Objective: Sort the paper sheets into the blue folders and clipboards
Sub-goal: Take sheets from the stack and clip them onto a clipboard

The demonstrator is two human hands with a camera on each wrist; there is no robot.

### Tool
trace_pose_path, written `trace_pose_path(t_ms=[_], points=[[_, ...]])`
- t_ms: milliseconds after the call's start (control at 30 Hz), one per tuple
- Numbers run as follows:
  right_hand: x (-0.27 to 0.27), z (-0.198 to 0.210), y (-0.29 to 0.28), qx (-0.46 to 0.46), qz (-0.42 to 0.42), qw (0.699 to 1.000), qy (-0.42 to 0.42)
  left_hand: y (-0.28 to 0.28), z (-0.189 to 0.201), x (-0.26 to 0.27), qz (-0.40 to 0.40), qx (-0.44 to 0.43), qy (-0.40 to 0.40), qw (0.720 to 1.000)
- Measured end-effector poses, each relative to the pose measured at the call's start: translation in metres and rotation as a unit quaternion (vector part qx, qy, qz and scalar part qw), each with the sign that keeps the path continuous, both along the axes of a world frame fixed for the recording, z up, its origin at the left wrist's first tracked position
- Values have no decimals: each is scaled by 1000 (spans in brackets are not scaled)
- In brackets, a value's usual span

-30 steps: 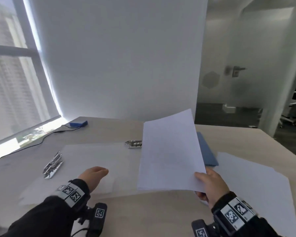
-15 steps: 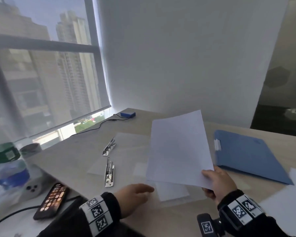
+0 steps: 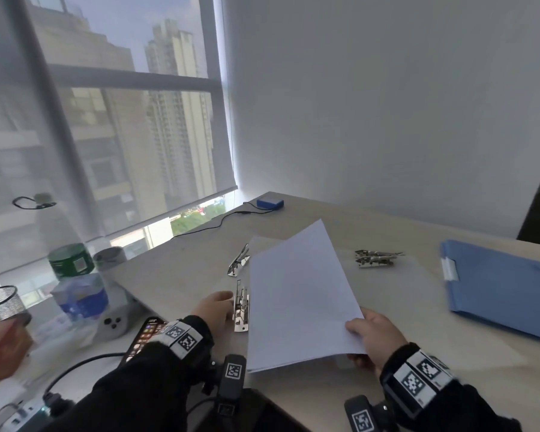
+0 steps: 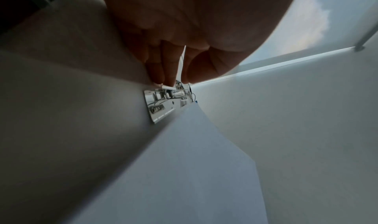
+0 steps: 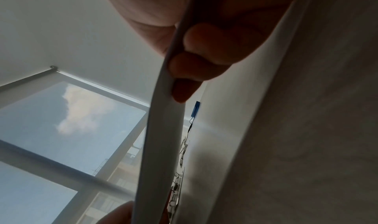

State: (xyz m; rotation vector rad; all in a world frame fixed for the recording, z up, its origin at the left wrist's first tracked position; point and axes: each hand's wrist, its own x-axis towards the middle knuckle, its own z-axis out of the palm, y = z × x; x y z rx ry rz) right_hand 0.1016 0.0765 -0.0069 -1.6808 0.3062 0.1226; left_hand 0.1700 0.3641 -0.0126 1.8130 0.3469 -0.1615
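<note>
Paper sheets [image 3: 296,294], light and floppy, pinched at the near corner by right hand [image 3: 375,336], raised above desk [image 3: 396,232]. Left hand [image 3: 214,310], fingers loosely curled, grasping nothing, touching metal clip [image 3: 241,307] just beside. Best supported along the sagging far edge.

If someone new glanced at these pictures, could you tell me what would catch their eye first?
Probably the white paper sheets, held tilted above the middle of the desk by the right hand. Next, the left hand at the shiny metal clip beside it, and the blue folder lying flat at the far right.
</note>
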Motion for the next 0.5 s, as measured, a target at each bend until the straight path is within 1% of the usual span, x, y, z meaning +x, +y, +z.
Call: trace_pose_path(t_ms=[67,167,300,500], points=[[3,-1,5,-7,8,1000,3,-1,-8,5,3,-8,-5,1000],[7,-5,6,-10,16,1000,7,-3,-8,5,10,-2,-6,1000],[11,-9,8,-20,27,999,18,0,-8,4,5,-16,3,1000],[13,-12,9,-35,48,998,33,0,-5,14,13,-8,12,1000]])
